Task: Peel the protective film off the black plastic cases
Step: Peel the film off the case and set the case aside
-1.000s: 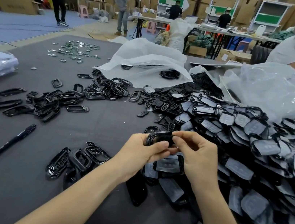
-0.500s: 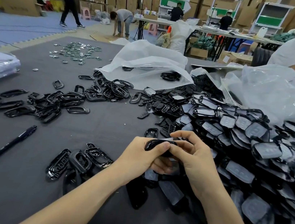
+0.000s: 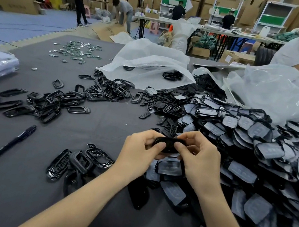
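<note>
Close up, both forearms come in from the bottom edge & converge mid-frame. Left hand (image 3: 139, 150) grips the case (image 3: 169, 145) at its left end, thumb flat on the near face, fingers curled behind. Right hand (image 3: 199, 162) pinches the right end, thumb tip facing the left thumb, forefinger arched over the top. Case is held lengthwise btwn both hands, off the counter (image 3: 104, 126), above the near edge of the pile (image 3: 255, 147) of film-covered cases at right. Film on the held case: can't tell. Just left of the wrists sits a cluster (image 3: 80, 163) of glossy pieces; further left, a pen (image 3: 5, 149) lies diagonal. Beyond, loose frames (image 3: 40, 102), then white bags (image 3: 148, 63), w/ small green parts (image 3: 76, 51) far left.
</note>
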